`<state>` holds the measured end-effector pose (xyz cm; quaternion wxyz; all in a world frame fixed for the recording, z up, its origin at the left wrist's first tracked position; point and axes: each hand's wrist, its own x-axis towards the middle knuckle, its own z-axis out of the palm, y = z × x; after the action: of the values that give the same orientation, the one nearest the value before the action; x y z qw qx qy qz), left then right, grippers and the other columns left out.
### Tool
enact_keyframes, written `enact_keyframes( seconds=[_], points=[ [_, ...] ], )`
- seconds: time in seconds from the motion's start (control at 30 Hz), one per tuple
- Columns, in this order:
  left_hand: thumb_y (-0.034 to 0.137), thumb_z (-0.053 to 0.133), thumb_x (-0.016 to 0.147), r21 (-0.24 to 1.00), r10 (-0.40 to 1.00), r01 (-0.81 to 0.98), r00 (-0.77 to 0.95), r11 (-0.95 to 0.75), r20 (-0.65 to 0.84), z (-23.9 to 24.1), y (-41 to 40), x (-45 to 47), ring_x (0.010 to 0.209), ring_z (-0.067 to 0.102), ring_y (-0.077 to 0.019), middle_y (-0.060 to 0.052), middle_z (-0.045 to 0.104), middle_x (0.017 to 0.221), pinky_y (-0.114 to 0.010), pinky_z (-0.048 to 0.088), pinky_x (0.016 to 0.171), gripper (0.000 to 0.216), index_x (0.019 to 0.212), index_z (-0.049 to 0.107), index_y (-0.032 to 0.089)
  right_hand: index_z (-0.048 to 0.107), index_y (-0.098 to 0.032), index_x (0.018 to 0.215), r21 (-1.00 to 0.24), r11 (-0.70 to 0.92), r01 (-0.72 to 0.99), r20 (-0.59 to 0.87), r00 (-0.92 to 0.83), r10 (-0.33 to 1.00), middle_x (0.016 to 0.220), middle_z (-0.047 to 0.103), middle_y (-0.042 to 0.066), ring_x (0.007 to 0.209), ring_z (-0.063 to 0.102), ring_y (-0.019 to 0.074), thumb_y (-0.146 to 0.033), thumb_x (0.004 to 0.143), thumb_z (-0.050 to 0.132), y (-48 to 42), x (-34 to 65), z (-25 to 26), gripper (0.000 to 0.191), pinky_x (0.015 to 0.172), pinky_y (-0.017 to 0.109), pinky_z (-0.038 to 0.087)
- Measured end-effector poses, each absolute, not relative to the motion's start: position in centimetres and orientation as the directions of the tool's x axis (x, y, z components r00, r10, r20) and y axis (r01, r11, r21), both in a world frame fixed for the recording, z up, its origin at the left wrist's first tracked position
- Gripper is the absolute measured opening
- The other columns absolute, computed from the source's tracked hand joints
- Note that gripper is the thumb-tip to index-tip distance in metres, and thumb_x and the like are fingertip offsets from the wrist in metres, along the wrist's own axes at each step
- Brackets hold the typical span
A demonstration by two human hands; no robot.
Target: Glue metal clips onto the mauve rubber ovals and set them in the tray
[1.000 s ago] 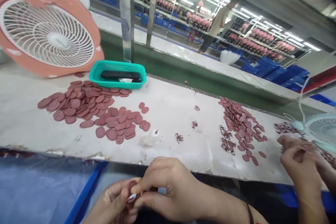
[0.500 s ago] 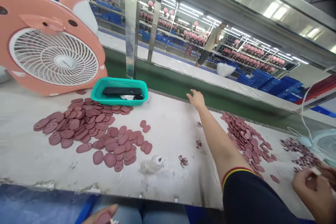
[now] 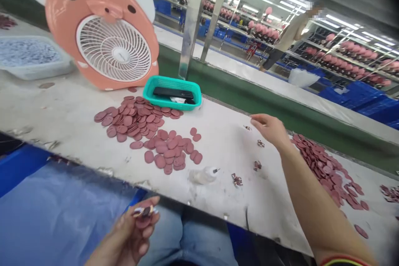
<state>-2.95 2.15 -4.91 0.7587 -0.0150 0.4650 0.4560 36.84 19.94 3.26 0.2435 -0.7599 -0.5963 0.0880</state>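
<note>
**Q:** What is found at the far left?

**A:** A pale tray (image 3: pixel 28 56) of speckled bits is set on the white workbench (image 3: pixel 224 162), and a pink pig-shaped fan (image 3: pixel 102 29) stands just beside it.

**Q:** And next to the fan?

**A:** A teal plastic basket (image 3: pixel 156 91) is placed by the far edge, with a black phone (image 3: pixel 173 92) laid in it. A heap of maroon discs (image 3: pixel 134 118) is spread just in front of the basket, and a looser pile (image 3: pixel 170 149) is scattered to its right.

**Q:** How is the left hand held?

**A:** The left hand (image 3: pixel 131 232) is kept low, off the bench, over blue jeans (image 3: pixel 187 232). It is curled, and a small patterned piece (image 3: pixel 144 212) and a maroon disc (image 3: pixel 143 222) are grasped between thumb and fingers.

**Q:** What lies further right?

**A:** A small white squeeze bottle (image 3: pixel 202 175) is laid on its side near the bench's near edge, and loose patterned pieces (image 3: pixel 257 165) are scattered beyond it.

**Q:** And the right hand?

**A:** The right hand (image 3: pixel 269 129) is held open, palm down, over the bench beside those pieces. Nothing is seen gripped by it, and whether the bench is touched cannot be told. A large spread of discs (image 3: pixel 327 170) is laid just to its right, and a patterned cluster (image 3: pixel 391 193) is seen at the right edge.
</note>
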Motion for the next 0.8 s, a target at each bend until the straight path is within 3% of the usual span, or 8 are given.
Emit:
enact_keyframes(
  seconds=[0.1,0.17,0.23,0.43,0.63,0.8],
  points=[
    [0.041,0.098,0.05,0.393,0.685,-0.687,0.21,0.611,-0.698,-3.4,1.5,-2.0,0.054,0.058,-0.0091,-0.001,0.068,0.066,-0.014,0.045,0.042,0.053,0.093,0.079,0.016,0.072,-0.024,0.104,-0.537,0.031,0.843,0.3,0.156,0.941,0.102,0.075,0.006,0.087,0.069,0.02,-0.035,0.096,0.058,11.8,30.9,4.1,0.02,0.078,0.034,0.056],
    [0.042,0.096,0.054,0.392,0.695,-0.679,0.244,0.62,-0.676,-3.0,1.0,-1.7,0.055,0.057,-0.009,-0.002,0.069,0.068,-0.014,0.045,0.044,0.05,0.093,0.08,0.016,0.072,-0.025,0.095,-0.634,0.412,0.655,0.426,-0.15,0.892,0.088,0.075,0.003,0.076,0.068,0.0165,-0.025,0.094,0.062,6.8,26.1,4.0,0.01,0.069,0.029,0.055],
    [0.044,0.093,0.059,0.399,0.706,-0.67,0.268,0.626,-0.656,-2.7,0.4,-1.6,0.055,0.057,-0.0088,-0.002,0.069,0.069,-0.014,0.045,0.047,0.046,0.094,0.08,0.016,0.071,-0.023,0.106,-0.691,0.56,0.456,0.458,-0.323,0.828,0.078,0.071,0.002,0.069,0.065,0.0141,-0.02,0.091,0.066,3.3,21.5,3.3,0.016,0.061,0.025,0.053],
    [0.046,0.093,0.058,0.483,0.756,-0.619,0.302,0.619,-0.581,-1.9,-0.7,-1.8,0.055,0.051,-0.0092,-0.003,0.065,0.07,-0.016,0.047,0.046,0.04,0.08,0.081,0.016,0.074,-0.022,0.112,-0.862,0.426,0.276,0.325,-0.344,0.881,0.073,0.068,0.001,0.061,0.059,0.0123,-0.034,0.087,0.074,1.1,15.8,0.6,0.028,0.056,0.023,0.05],
    [0.05,0.089,0.065,0.545,0.792,-0.591,0.314,0.595,-0.524,-2.8,-1.2,-2.4,0.052,0.045,-0.007,-0.004,0.064,0.07,-0.014,0.046,0.042,0.046,0.091,0.082,0.013,0.077,-0.022,0.096,-0.875,0.41,0.256,0.315,-0.34,0.886,0.067,0.066,0.0,0.057,0.057,0.0112,-0.021,0.087,0.069,0.9,14.7,0.0,0.012,0.056,0.023,0.048],
    [0.047,0.084,0.074,0.55,0.811,-0.602,0.355,0.579,-0.465,-3.4,-1.3,-3.0,0.054,0.049,-0.0076,-0.006,0.066,0.075,-0.013,0.044,0.042,0.038,0.091,0.081,0.014,0.075,-0.023,0.103,-0.882,0.425,0.204,0.347,-0.33,0.878,0.068,0.067,-0.001,0.057,0.056,0.0106,-0.019,0.082,0.073,0.8,13.6,-0.1,0.022,0.054,0.021,0.048]
  ],
)
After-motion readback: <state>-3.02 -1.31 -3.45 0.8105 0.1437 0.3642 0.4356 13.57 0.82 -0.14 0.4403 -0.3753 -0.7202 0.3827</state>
